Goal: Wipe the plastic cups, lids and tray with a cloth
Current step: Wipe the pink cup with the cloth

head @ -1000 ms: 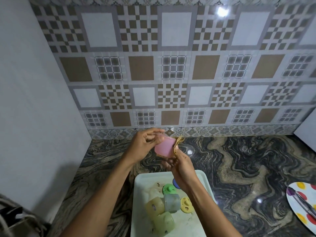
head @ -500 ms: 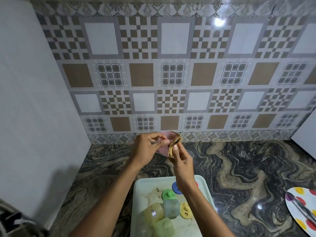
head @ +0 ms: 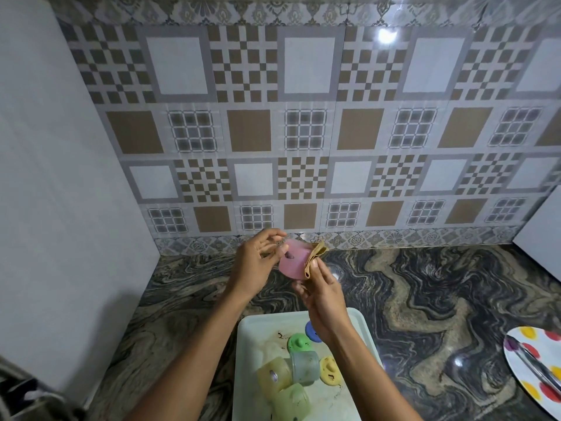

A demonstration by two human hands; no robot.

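Note:
My left hand (head: 256, 267) holds a pink plastic cup (head: 293, 261) above the counter, its round base turned toward me. My right hand (head: 323, 294) pinches a folded tan cloth (head: 315, 256) against the cup's right side. Below, a pale tray (head: 258, 332) holds a yellow cup (head: 274, 378), a clear bluish cup (head: 305, 366) and a green cup (head: 293, 401). A green lid (head: 299, 343), a yellow lid (head: 330, 370) and a blue lid (head: 310, 329) lie there too; my right wrist partly hides the blue one.
The dark marbled counter (head: 425, 299) meets a patterned tile wall (head: 303, 132) behind and a plain white wall (head: 60, 208) at left. A polka-dot plate (head: 534, 372) with metal tongs (head: 535, 367) sits at the right edge.
The pink cup has turned in my left hand, so its base now faces me. The cloth in my right hand has shifted along the cup's right side.

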